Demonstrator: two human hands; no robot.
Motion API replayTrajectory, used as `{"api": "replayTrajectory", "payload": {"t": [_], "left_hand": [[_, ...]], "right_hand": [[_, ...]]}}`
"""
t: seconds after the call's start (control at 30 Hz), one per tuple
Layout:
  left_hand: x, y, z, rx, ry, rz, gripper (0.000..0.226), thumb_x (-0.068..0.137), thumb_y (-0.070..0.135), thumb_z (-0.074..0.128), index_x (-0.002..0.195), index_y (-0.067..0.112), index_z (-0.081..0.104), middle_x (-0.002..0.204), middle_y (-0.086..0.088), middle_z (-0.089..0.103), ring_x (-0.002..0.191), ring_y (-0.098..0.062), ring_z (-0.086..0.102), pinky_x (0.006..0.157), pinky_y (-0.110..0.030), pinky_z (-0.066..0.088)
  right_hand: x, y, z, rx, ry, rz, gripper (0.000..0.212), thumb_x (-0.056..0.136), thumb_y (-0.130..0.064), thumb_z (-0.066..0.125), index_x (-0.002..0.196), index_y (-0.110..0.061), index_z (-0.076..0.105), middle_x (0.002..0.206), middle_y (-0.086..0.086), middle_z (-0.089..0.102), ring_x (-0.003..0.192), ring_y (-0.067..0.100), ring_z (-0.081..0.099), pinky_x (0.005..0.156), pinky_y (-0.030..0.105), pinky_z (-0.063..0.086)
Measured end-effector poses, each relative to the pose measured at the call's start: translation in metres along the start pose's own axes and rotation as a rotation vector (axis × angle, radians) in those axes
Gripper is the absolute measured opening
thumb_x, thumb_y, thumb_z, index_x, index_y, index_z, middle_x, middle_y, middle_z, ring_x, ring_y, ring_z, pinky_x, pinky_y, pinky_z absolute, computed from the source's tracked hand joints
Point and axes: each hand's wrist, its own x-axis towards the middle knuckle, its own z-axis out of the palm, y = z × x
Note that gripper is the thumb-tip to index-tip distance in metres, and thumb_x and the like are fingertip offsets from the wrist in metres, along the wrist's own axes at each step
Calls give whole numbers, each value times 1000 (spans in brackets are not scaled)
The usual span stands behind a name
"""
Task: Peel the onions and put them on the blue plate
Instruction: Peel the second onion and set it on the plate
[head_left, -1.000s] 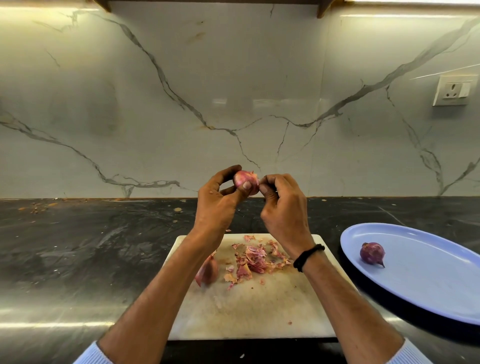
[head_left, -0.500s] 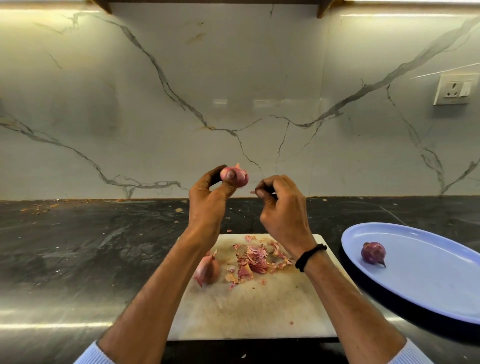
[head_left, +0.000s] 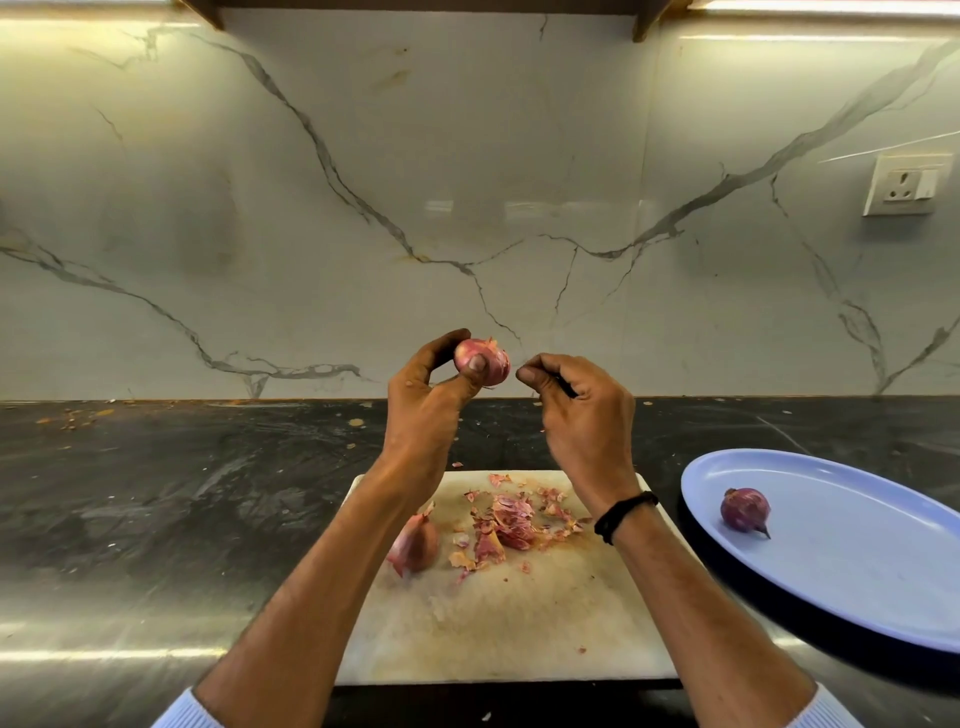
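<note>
The left hand (head_left: 423, 410) is raised on an upright forearm and grips a partly skinned onion (head_left: 488, 358), thumb on its near face and forefinger hooked over the far side. Just right of it, not touching, the right hand (head_left: 582, 415) is curled, thumb and forefinger tips together; whether they pinch skin cannot be told. Below lie the cutting board (head_left: 519, 623), loose peelings (head_left: 511, 525) and an unpeeled onion (head_left: 415, 543). A peeled onion (head_left: 744, 509) sits on the blue plate (head_left: 857, 571) at the right.
</note>
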Motion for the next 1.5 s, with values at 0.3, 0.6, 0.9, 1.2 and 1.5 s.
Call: {"api": "replayTrajectory", "payload": {"t": [0.3,0.6,0.9,1.2,1.5], "left_hand": [[-3,3,2,-213,-103,-117,28,99,7,53,124,12,65,104,7,76,107,-14,69,102,-36,53],[-3,3,1,-95,-77,-74,22,101,13,53,119,15,65,110,0,71,103,-11,70,85,-23,57],[-6,8,-1,48,-48,31,30,84,29,71,111,16,71,103,2,75,98,-10,71,85,-25,58],[-5,7,-2,281,45,161,15,86,18,76,101,19,76,91,8,75,86,-2,71,80,-17,57],[-5,4,0,511,66,212,13,96,12,64,98,24,59,86,22,59,84,5,59,73,-11,47]], "right_hand": [[3,-7,-1,498,-319,489,42,94,-16,64,136,-14,57,130,3,61,122,17,59,96,39,56],[4,-6,2,409,-262,465,61,76,-19,84,131,-15,60,123,1,63,114,13,61,95,34,56],[3,-1,2,215,-182,334,69,72,-23,88,132,-16,55,128,2,60,112,13,62,90,28,57],[0,2,7,31,-131,153,68,68,-32,90,123,-14,56,122,4,61,104,17,64,84,29,59],[-2,-8,3,92,-202,153,64,68,-27,90,118,-12,54,113,-6,60,100,6,63,80,13,55]]}}
